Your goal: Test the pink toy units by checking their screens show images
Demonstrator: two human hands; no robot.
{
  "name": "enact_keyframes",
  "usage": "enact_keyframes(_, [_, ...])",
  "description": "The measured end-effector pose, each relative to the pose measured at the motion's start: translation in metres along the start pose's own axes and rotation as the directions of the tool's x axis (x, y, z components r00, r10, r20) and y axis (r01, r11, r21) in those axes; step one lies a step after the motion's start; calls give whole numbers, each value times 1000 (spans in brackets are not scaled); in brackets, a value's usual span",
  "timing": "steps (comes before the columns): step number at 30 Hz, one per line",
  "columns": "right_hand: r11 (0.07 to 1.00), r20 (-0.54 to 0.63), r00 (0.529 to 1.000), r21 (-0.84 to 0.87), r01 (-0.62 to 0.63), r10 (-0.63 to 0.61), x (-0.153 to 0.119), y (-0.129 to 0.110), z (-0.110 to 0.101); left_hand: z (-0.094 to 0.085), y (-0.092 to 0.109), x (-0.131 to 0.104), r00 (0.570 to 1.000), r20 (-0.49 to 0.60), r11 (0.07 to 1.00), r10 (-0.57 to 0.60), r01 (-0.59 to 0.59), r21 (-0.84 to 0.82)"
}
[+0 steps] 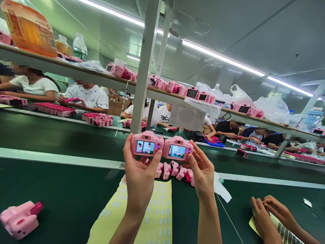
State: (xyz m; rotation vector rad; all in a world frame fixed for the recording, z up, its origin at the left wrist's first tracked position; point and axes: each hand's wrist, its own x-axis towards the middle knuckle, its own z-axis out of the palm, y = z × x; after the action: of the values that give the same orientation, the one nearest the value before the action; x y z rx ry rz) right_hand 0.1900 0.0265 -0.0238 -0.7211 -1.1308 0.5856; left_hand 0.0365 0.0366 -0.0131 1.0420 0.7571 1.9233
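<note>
My left hand (141, 173) holds a pink toy camera (146, 145) with its fingers wrapped round the left side. Its lit screen faces me. Beside it, my right hand (203, 169) grips a second pink toy camera (177, 149), also with a lit screen. The two cameras are side by side, their inner edges close together. Below and behind them several pink cameras (166, 170) stand in a row on the green table. A yellow sheet with small pale labels (162, 206) lies under my left forearm.
A pink camera (20, 219) lies at the near left. Another person's hands (266, 213) handle a label sheet at the right. A metal post (146, 67) and a raised shelf (215, 105) with cameras cross ahead. White paper (222, 189) lies beyond my right hand.
</note>
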Motion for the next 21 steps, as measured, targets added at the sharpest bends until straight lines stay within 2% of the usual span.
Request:
enact_keyframes(12, [1000, 16, 1000, -8, -25, 25, 2, 6, -1, -1, -11, 7, 1000, -16, 1000, 2, -2, 2])
enact_keyframes(21, [997, -50, 996, -13, -78, 78, 11, 39, 2, -1, -41, 18, 1000, -3, 1000, 4, -4, 18])
